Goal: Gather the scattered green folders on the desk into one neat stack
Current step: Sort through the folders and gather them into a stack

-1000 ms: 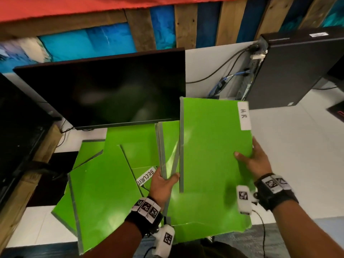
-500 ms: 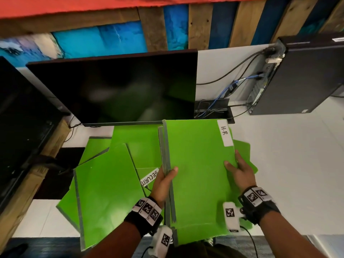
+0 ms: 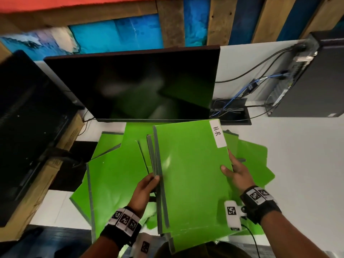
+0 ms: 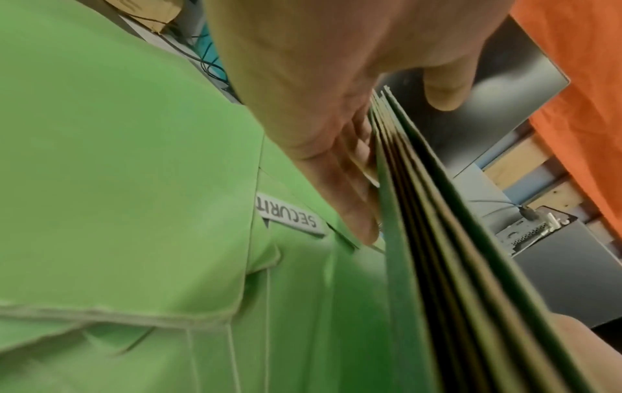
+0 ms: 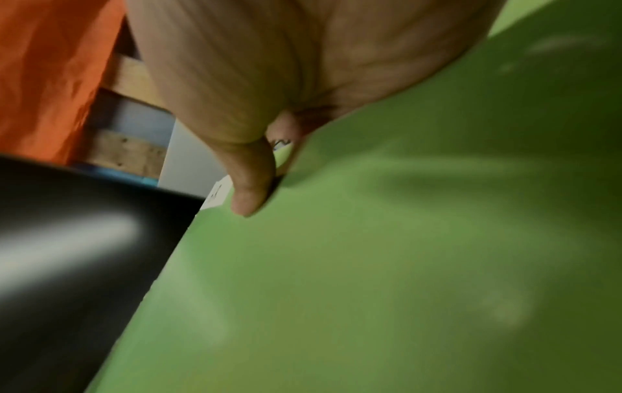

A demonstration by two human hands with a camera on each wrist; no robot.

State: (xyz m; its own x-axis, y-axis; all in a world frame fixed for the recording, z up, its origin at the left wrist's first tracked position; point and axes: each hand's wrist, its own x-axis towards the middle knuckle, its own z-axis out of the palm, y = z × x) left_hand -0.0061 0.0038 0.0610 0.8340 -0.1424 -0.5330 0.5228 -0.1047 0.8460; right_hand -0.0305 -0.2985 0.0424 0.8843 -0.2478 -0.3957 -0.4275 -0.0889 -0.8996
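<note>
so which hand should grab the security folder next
Left, probably. The left hand grips the held stack's spine edge, and the SECURITY folder lies just beside its fingers. The right hand holds the far edge, with the stack between.

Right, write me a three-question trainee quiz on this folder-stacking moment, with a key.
1. True or false: both hands grip the bundle of bright green card folders.
2. Multiple choice: the white paper label on the top folder of the bundle reads (A) SECURITY, (B) H.R, (C) FINANCE.
3. Fill in: the loose green folder with the SECURIT... label lies to the ______ of the held bundle, in the left wrist view.

Key
1. True: the left hand grips the grey-taped spine edges, and the right hand grips the opposite edge, thumb on top.
2. B
3. left
</note>
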